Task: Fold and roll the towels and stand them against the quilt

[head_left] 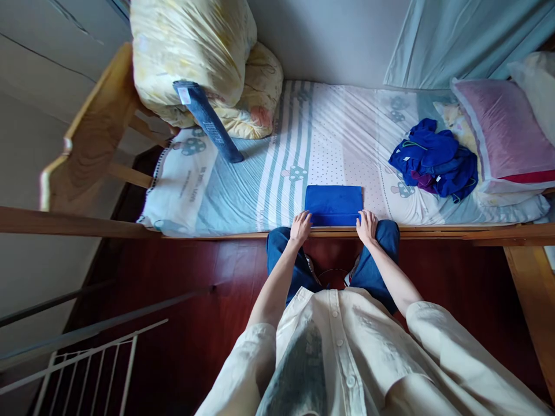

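Note:
A blue garment (333, 200), folded into a flat, neat rectangle, lies at the front edge of the bed, with a narrow fold along its near side. My left hand (300, 227) is closed on its near left corner, fingers curled over the edge. At the near right corner, my right hand (366, 226) grips the same fold. Parts of the fingertips are hidden by the cloth. To the left, a tightly rolled pair of jeans (208, 121) leans on a yellow quilt. A crumpled pile of blue clothes (436, 160) with a purple bit rests to the right.
The bed (243, 190) has a patterned sheet and a wooden headboard (87, 133). A bulky yellow quilt (195, 46) is heaped at the back left. Pink pillow (511, 127) at right, grey-green curtain (468, 40) behind. A white metal rack (91, 370) stands at lower left on the red floor.

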Tool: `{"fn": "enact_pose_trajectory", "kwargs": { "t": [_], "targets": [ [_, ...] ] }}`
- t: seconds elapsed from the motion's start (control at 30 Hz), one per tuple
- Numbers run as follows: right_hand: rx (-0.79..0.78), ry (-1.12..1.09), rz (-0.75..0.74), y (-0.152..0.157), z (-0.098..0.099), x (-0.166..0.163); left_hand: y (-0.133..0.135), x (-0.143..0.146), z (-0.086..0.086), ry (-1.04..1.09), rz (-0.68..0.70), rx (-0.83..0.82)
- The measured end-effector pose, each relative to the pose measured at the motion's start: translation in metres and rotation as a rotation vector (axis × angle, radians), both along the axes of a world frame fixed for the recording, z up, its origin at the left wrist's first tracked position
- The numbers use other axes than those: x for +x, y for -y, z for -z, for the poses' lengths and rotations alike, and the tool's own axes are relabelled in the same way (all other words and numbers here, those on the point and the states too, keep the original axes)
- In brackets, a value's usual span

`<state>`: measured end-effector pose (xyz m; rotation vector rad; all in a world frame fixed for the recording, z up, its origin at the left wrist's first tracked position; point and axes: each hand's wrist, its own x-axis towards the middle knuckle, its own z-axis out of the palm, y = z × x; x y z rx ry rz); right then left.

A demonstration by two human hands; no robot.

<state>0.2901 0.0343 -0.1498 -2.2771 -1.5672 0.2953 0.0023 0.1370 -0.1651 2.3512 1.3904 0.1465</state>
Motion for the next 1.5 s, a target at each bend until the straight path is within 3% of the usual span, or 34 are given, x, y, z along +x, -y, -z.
{"fn": "enact_pose_trajectory", "kwargs": {
  "t": [0.07,0.17,0.63,0.83,1.1,1.27,1.4,1.5],
  "targets": [
    [-0.022,0.039,-0.137,0.004,-0.001,-0.002,0.002,0.002,0.001,-0.036,0.091,-0.029],
    [-0.144,0.064,-0.229,0.007,0.000,-0.001,0.005,0.004,0.005,-0.095,0.108,-0.069],
    [-0.490,0.190,-0.293,-0.020,-0.006,0.021,-0.003,0.009,0.012,-0.191,0.158,-0.091],
    [-0.437,-0.003,-0.233,-0.017,-0.013,0.034,-0.004,0.000,0.008,-0.093,0.115,-0.149],
    [-0.410,-0.072,-0.260,-0.005,-0.024,0.040,0.009,-0.004,-0.008,-0.071,-0.010,-0.202],
    [-0.411,-0.109,-0.247,-0.005,-0.027,0.040,0.003,-0.003,-0.015,-0.051,-0.097,-0.239],
    [-0.341,-0.206,-0.138,-0.014,-0.026,0.040,-0.010,-0.002,-0.019,0.023,-0.146,-0.259],
    [-0.269,-0.298,-0.042,-0.021,-0.022,0.040,-0.017,-0.003,-0.019,0.173,-0.297,-0.342]
  ]
}}
